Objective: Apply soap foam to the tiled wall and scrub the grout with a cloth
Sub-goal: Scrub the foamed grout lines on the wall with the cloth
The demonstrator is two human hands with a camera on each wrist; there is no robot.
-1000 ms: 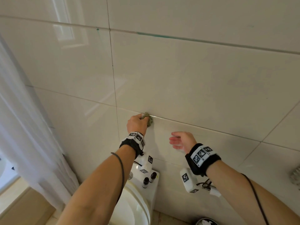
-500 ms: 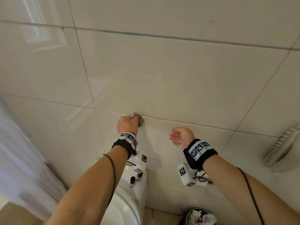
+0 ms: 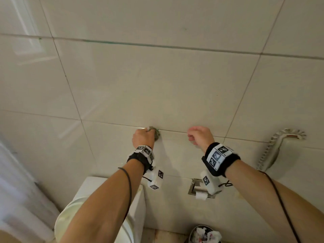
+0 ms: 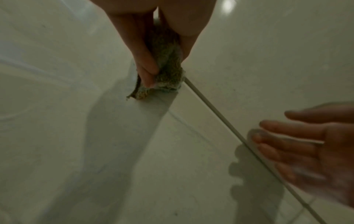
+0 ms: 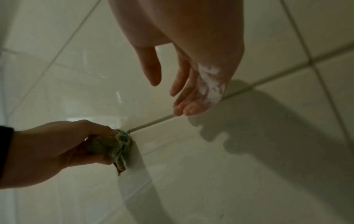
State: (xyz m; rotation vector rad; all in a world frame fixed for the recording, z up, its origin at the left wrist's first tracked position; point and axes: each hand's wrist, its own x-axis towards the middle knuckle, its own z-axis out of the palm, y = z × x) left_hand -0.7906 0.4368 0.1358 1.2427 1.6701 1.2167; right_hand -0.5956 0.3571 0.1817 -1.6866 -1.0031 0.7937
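My left hand [image 3: 142,137] grips a bunched greenish cloth [image 3: 156,133] and presses it onto the horizontal grout line [image 3: 175,131] of the pale tiled wall [image 3: 157,85]. The left wrist view shows the thumb and fingers pinching the cloth [image 4: 168,68] where the grout line [image 4: 220,115] starts. My right hand [image 3: 198,135] hovers a short way right along the same line, its fingers straight and relaxed, holding nothing. White soap foam [image 5: 209,81] coats its fingers [image 5: 193,109], whose tips are at the grout line [image 5: 153,123]; contact is unclear. The cloth [image 5: 113,145] shows lower left there.
A white toilet cistern [image 3: 112,188] and seat stand below my left arm. A metal paper holder [image 3: 196,187] is fixed to the wall under my right wrist. A white wall fixture [image 3: 284,148] juts out at right. A bin with crumpled paper [image 3: 205,234] stands on the floor.
The view has swung right, bringing the wall fixture, paper holder and bin into sight and the curtain almost out. My left hand with the cloth has slid right along the grout line.
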